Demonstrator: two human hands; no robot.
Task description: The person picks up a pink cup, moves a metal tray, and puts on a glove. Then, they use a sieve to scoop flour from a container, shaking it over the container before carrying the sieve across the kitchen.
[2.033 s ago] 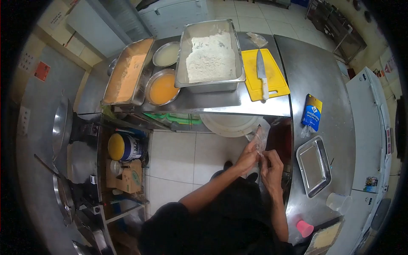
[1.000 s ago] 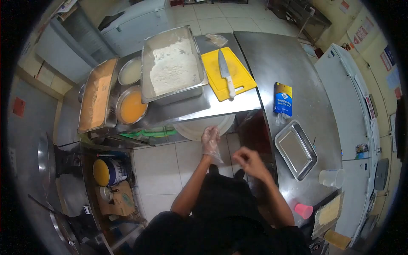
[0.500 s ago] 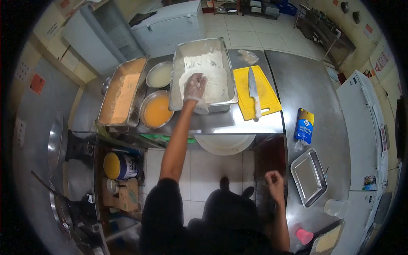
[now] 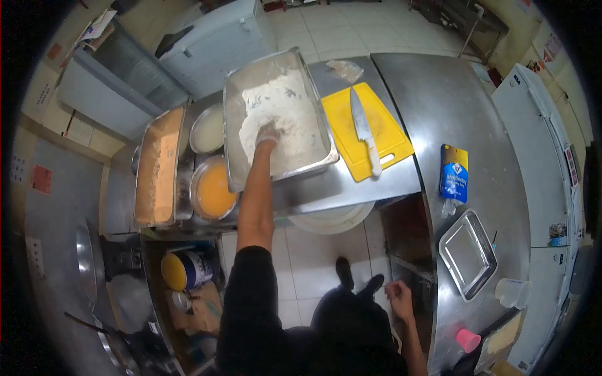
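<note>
My left hand (image 4: pixel 268 134), in a thin clear glove, reaches into the white flour (image 4: pixel 285 119) inside a deep steel pan (image 4: pixel 233 81). Its fingers are sunk in the flour and hidden. Bare and curled, my right hand (image 4: pixel 399 297) hangs low in front of my body, touching nothing; whether anything small is in its fingers is hard to see. Left of the pan stand a bowl of orange liquid (image 4: pixel 216 192), a bowl of pale liquid (image 4: pixel 208 129) and a pan of orange powder (image 4: pixel 164 164). On the right a knife (image 4: pixel 362 119) lies on a yellow cutting board (image 4: pixel 390 135).
On the right steel counter (image 4: pixel 433 94) are a blue and yellow packet (image 4: pixel 454 174), an empty steel tray (image 4: pixel 453 241), a clear plastic container (image 4: pixel 513 293) and a pink cup (image 4: pixel 468 339). A plastic bag (image 4: pixel 346 70) lies behind the board. A bucket (image 4: pixel 187 271) sits on the lower shelf.
My left hand has gone down into the flour, its fingers now buried. The camera view has shifted and turned. My right hand stays low and curled.
</note>
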